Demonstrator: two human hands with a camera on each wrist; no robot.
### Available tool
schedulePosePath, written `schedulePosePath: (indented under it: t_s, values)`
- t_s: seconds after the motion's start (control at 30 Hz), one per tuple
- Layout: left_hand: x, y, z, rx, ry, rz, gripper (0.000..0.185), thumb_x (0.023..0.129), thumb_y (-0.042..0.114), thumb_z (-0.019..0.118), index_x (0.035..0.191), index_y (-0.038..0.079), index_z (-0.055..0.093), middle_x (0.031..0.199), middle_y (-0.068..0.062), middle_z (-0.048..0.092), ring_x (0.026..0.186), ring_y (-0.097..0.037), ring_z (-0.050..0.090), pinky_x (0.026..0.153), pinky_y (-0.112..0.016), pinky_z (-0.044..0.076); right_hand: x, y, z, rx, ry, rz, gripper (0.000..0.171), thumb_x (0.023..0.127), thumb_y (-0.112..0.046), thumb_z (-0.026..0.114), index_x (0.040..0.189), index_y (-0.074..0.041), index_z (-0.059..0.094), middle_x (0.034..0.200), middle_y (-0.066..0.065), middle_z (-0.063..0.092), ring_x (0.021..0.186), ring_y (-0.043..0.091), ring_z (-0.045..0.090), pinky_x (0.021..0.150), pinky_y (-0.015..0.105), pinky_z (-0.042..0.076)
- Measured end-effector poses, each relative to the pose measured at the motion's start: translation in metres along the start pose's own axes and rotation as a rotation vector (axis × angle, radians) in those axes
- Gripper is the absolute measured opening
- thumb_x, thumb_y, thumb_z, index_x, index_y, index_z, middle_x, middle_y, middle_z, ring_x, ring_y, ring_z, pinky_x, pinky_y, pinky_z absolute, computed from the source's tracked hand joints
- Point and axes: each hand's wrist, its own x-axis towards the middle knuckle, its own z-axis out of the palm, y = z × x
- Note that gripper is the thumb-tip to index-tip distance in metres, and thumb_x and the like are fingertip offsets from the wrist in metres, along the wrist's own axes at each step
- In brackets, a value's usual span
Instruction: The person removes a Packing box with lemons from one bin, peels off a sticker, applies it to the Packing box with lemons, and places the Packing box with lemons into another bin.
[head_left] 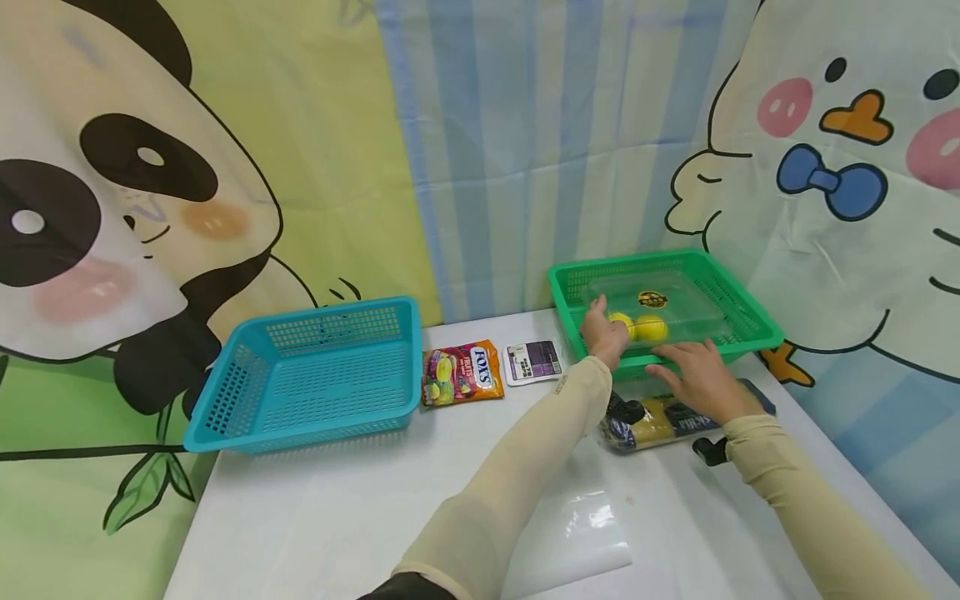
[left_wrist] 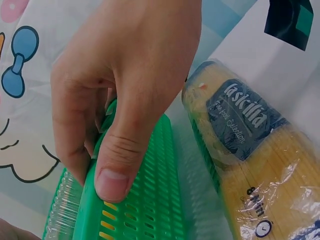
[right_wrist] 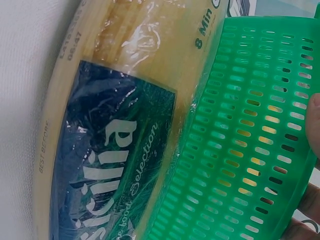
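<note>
White tabletop runs out in front of me to a backdrop of cartoon curtains, a panda on one side and a duck on the other.

Nearest me lies a clear plastic sheet on the table. Just past it is a long clear packet of yellow spaghetti with a dark blue label, lying right against the near wall of the green perforated plastic basket.

My left hand is clamped on that basket's near rim: the thumb presses the outer wall and the fingers curl over the edge to the inside. My right hand rests at the near rim above the packet; I cannot tell from these views whether its fingers truly grip the rim or only lie on it.

Inside the basket sits a clear plastic box holding two yellow round fruits.

Off to the left are a small white and purple sachet, an orange Fox's sweets bag, and a blue perforated plastic basket.

I judge the risks to be these: if I lift unevenly, with one side loosely held, the basket could tip and the box slide; dragging it could shove the spaghetti towards the table edge.
</note>
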Motion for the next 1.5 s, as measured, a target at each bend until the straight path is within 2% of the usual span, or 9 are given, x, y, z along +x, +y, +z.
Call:
schedulePosePath:
  t_s: [0.03,0.1,0.23,0.4,0.53,0.67,1.0,1.37,1.5]
  values:
    - [0.0008,-0.0006,0.0002,0.001,-0.001,-0.006,0.068,0.094,-0.012,0.050,0.153,0.023,0.046,0.162,0.003,0.039,0.147,-0.021,0.039,0.047,-0.028,0.033,0.0003,-0.0006,-0.0002,-0.002,0.002,-0.002,0.040,0.097,-0.027,0.069,0.126,0.001,0.067,0.122,0.029,0.067,0.118,0.051,0.059,0.108,0.081,0.020]
    - [0.0026,-0.0015,0.0005,0.009,-0.003,-0.014,0.069,0.094,-0.012,0.050,0.154,0.023,0.046,0.163,0.004,0.038,0.151,-0.023,0.033,0.048,-0.029,0.033,0.0007,-0.0016,-0.0008,-0.002,0.004,-0.005,0.040,0.097,-0.027,0.069,0.126,0.000,0.067,0.122,0.029,0.067,0.118,0.051,0.059,0.108,0.081,0.021]
    - [0.0044,-0.0017,0.0013,0.033,0.003,-0.017,0.070,0.094,-0.014,0.049,0.154,0.024,0.045,0.162,0.006,0.039,0.150,-0.023,0.033,0.051,-0.030,0.034,0.0009,-0.0027,-0.0017,-0.001,0.006,-0.011,0.039,0.097,-0.026,0.069,0.126,0.000,0.067,0.122,0.029,0.067,0.118,0.051,0.058,0.108,0.081,0.020]
    - [0.0025,-0.0003,0.0010,0.114,0.008,-0.004,0.072,0.093,-0.016,0.048,0.153,0.024,0.047,0.160,0.007,0.041,0.149,-0.026,0.034,0.077,-0.030,0.046,0.0005,-0.0024,-0.0020,0.001,0.003,-0.009,0.040,0.097,-0.026,0.069,0.127,0.001,0.067,0.122,0.030,0.067,0.118,0.052,0.058,0.108,0.081,0.019]
    - [0.0015,-0.0001,0.0009,0.205,0.020,0.014,0.068,0.094,-0.013,0.051,0.153,0.021,0.047,0.158,0.005,0.045,0.145,-0.026,0.040,0.098,-0.033,0.050,0.0002,-0.0022,-0.0020,0.003,-0.001,-0.006,0.040,0.097,-0.025,0.069,0.128,0.000,0.067,0.123,0.030,0.067,0.119,0.052,0.058,0.108,0.081,0.019]
    - [0.0013,-0.0003,0.0005,0.293,0.037,0.049,0.062,0.095,-0.007,0.055,0.152,0.017,0.048,0.154,0.002,0.049,0.138,-0.025,0.049,0.106,-0.034,0.049,0.0000,-0.0024,-0.0020,0.012,0.004,-0.008,0.039,0.097,-0.025,0.070,0.127,-0.001,0.067,0.123,0.028,0.067,0.118,0.051,0.059,0.108,0.081,0.018]
    - [0.0030,-0.0036,-0.0004,0.390,0.021,0.084,0.057,0.097,-0.002,0.058,0.152,0.013,0.048,0.151,-0.003,0.053,0.136,-0.024,0.052,0.108,-0.034,0.049,-0.0008,-0.0020,0.0002,0.010,0.013,-0.009,0.038,0.097,-0.026,0.069,0.126,-0.001,0.068,0.123,0.028,0.067,0.118,0.050,0.059,0.109,0.080,0.019]
    - [0.0035,0.0015,-0.0031,0.531,0.009,0.061,0.059,0.092,0.004,0.068,0.148,0.012,0.052,0.136,-0.007,0.061,0.122,-0.026,0.059,0.096,-0.033,0.054,-0.0008,-0.0015,0.0031,0.010,0.029,-0.005,0.037,0.096,-0.025,0.071,0.125,-0.002,0.069,0.121,0.028,0.068,0.117,0.050,0.059,0.109,0.080,0.019]
    - [0.0011,0.0046,-0.0041,0.551,-0.012,0.066,0.056,0.095,0.007,0.064,0.150,0.011,0.049,0.136,-0.007,0.060,0.115,-0.025,0.062,0.090,-0.033,0.055,-0.0016,-0.0014,0.0019,0.013,0.019,0.000,0.038,0.096,-0.025,0.070,0.126,-0.002,0.068,0.122,0.028,0.067,0.118,0.051,0.058,0.110,0.080,0.018]
